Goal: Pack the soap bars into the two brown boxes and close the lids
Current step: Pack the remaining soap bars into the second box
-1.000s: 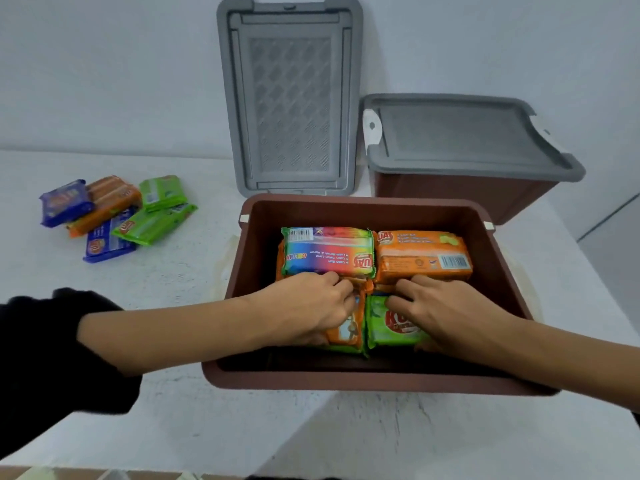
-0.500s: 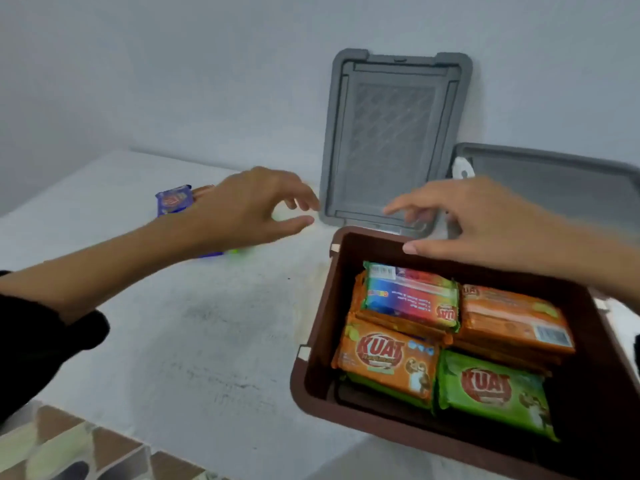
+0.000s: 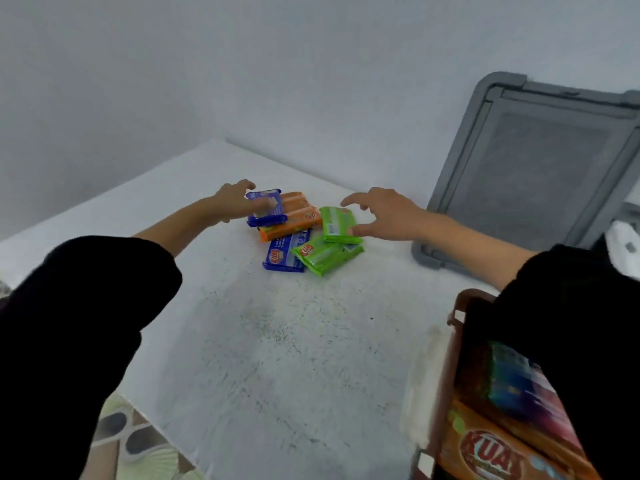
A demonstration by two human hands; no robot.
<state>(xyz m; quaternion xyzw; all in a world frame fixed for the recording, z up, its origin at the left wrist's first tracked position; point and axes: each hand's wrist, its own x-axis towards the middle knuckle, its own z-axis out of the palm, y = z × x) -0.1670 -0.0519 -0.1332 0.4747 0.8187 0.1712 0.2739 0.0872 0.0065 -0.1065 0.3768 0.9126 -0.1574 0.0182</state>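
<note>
**Head view: two hands reach for the soap pile**

Head view shows a small pile of soap bars on the white bench [image 3: 277, 341]. A blue soap bar [image 3: 266, 207] sits on top at the far left of the pile. It leans on an orange soap bar [image 3: 294, 218]. A second blue soap bar [image 3: 282, 255] lies flat at the front. A green soap bar [image 3: 337, 221] is on the right side of the pile, and another green soap bar [image 3: 323, 254] lies just below it, partly over the front blue one.

The left hand [image 3: 235, 199] is at the top blue bar. Its fingers are curled, with one finger lying across the wrapper. I cannot tell if it has a firm hold. The right hand [image 3: 384, 213] is spread wide next to the upper green bar. Its thumb touches the near edge of that bar, and its fingers hang over the far side. Both arms wear black sleeves.

At the bottom right is the corner of a brown box [image 3: 457, 323]. Soap bars are packed inside it, and an orange one with the word KUAT [image 3: 491, 455] shows clearly. The picture is blurry there. A grey lid [image 3: 540, 174] stands up and leans on the wall [image 3: 242, 64] behind the bench. A patterned floor [image 3: 138, 441] shows at the bottom left.
</note>
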